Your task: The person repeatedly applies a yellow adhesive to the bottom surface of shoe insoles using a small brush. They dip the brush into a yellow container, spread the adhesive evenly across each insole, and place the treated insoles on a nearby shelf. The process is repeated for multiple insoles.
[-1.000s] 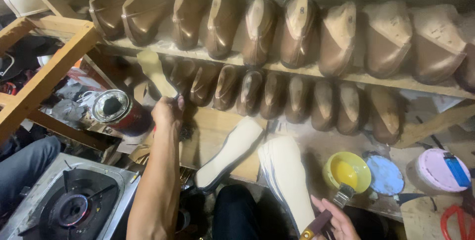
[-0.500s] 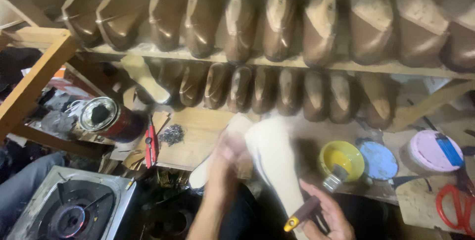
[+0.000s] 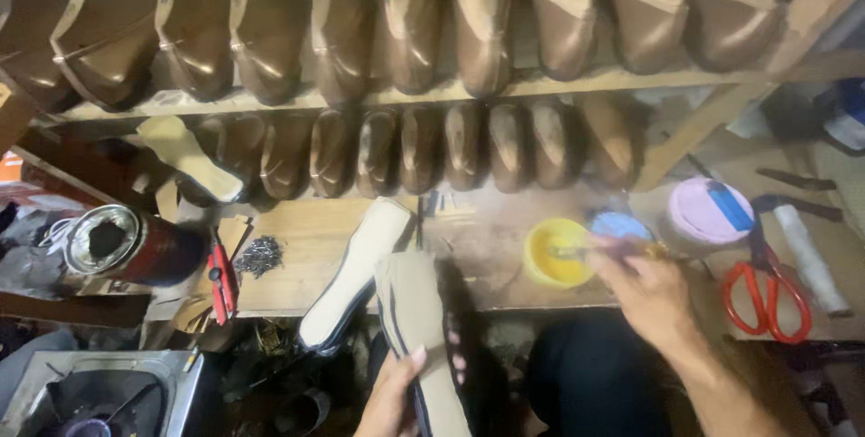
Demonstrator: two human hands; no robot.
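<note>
Since a second ago my left hand (image 3: 389, 394) has left the worktop (image 3: 297, 248) and now clamps the beige insole (image 3: 422, 338) at six o'clock, while my right hand (image 3: 651, 291), closed on a brush, has reached the yellow glue pot (image 3: 551, 255) at three o'clock, ready for gluing.

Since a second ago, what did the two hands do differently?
The left hand came back from the far side of the wooden workbench and took hold of the long pale shoe sole. The right hand carried its brush up from near the lap to the small yellow pot. The brown shoe lasts on the shelves, the red scissors and the open metal tin stayed put.
</note>
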